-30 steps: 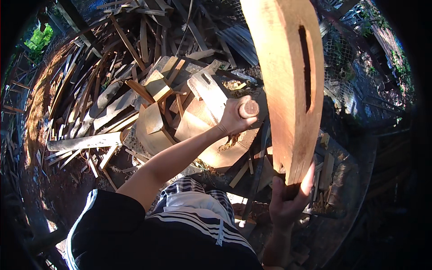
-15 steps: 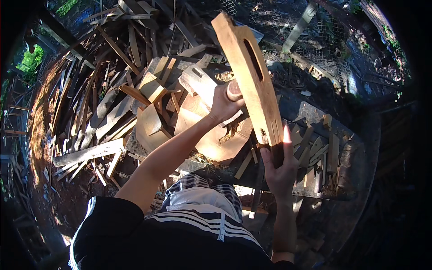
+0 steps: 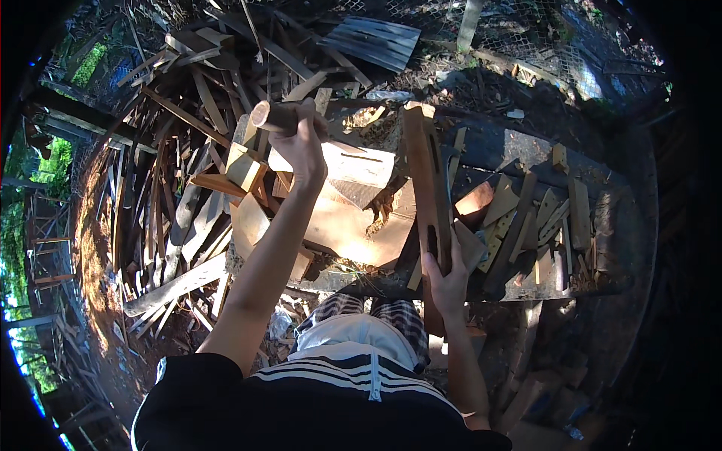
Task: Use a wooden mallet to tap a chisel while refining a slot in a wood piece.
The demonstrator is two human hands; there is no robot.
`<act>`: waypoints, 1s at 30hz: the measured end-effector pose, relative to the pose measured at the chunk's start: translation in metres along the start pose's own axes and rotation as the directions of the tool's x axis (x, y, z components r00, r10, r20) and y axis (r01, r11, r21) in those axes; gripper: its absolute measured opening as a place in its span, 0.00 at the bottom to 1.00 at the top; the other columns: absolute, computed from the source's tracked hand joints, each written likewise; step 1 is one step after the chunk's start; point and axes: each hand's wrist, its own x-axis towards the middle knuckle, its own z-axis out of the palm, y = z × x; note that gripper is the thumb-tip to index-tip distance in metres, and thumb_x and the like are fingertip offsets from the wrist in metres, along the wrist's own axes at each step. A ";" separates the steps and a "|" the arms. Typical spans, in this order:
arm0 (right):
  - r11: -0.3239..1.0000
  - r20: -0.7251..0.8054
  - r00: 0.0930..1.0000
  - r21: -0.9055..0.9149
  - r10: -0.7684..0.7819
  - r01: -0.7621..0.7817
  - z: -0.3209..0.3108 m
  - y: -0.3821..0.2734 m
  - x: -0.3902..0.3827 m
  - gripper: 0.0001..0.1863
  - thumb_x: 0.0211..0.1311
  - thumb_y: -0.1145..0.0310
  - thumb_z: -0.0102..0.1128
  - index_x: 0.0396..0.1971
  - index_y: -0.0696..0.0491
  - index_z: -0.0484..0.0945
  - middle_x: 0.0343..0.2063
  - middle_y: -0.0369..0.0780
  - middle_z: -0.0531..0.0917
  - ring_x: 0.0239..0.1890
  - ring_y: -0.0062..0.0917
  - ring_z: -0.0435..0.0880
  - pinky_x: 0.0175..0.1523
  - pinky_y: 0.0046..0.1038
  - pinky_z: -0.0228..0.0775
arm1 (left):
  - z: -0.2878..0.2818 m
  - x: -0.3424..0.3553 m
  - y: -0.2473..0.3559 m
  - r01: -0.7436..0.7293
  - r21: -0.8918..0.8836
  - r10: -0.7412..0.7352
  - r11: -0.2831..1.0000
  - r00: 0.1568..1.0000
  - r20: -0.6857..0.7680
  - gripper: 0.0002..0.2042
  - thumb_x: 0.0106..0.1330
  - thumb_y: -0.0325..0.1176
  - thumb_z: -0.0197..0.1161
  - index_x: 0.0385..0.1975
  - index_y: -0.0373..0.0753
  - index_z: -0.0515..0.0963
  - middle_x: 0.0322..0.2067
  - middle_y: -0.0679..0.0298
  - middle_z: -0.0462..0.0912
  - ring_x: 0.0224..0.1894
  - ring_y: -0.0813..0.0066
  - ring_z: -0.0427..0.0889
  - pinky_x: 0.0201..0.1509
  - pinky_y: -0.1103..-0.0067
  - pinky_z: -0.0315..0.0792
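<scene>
Left hand fingers clamped on round wooden handle, right hand gripping slotted plank

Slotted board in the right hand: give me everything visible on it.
The board is a long, narrow plank of brownish wood with a lengthwise slot cut through it. It stands tilted on the wooden block, top end away from the person, sunlit at the top, shaded lower down. The right hand grips its lower end. Small offcuts lie beside it. Its underside is hidden.

A rough, raw wooden plank stands at centre, pale split wood scraps heaped matt at left.
</scene>
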 end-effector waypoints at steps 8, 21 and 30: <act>0.999 -0.031 0.999 -0.034 0.011 -0.012 -0.006 0.014 0.010 0.33 0.60 0.63 0.61 0.64 0.56 0.63 0.51 0.52 0.78 0.53 0.37 0.80 0.55 0.32 0.70 | 0.029 -0.006 -0.013 -0.090 0.122 0.043 0.988 0.936 0.349 0.03 0.60 0.20 0.55 0.31 0.34 0.69 0.16 0.61 0.76 0.15 0.78 0.74 0.20 0.82 0.69; 0.989 -0.029 0.994 -0.099 0.108 -0.111 -0.012 0.011 0.011 0.31 0.61 0.67 0.61 0.64 0.55 0.64 0.51 0.49 0.78 0.52 0.32 0.79 0.57 0.29 0.68 | 0.055 -0.014 -0.032 0.011 0.134 -0.057 0.991 0.937 0.343 0.08 0.59 0.20 0.60 0.21 0.36 0.69 0.16 0.68 0.73 0.15 0.83 0.71 0.17 0.85 0.64; 0.986 -0.025 0.999 -0.161 0.045 -0.048 -0.007 0.012 0.015 0.33 0.61 0.62 0.61 0.65 0.51 0.63 0.46 0.55 0.80 0.49 0.45 0.81 0.52 0.37 0.73 | 0.061 -0.018 -0.050 -0.199 0.248 0.149 0.948 0.967 0.207 0.11 0.60 0.28 0.67 0.23 0.40 0.69 0.19 0.73 0.73 0.20 0.87 0.69 0.24 0.85 0.61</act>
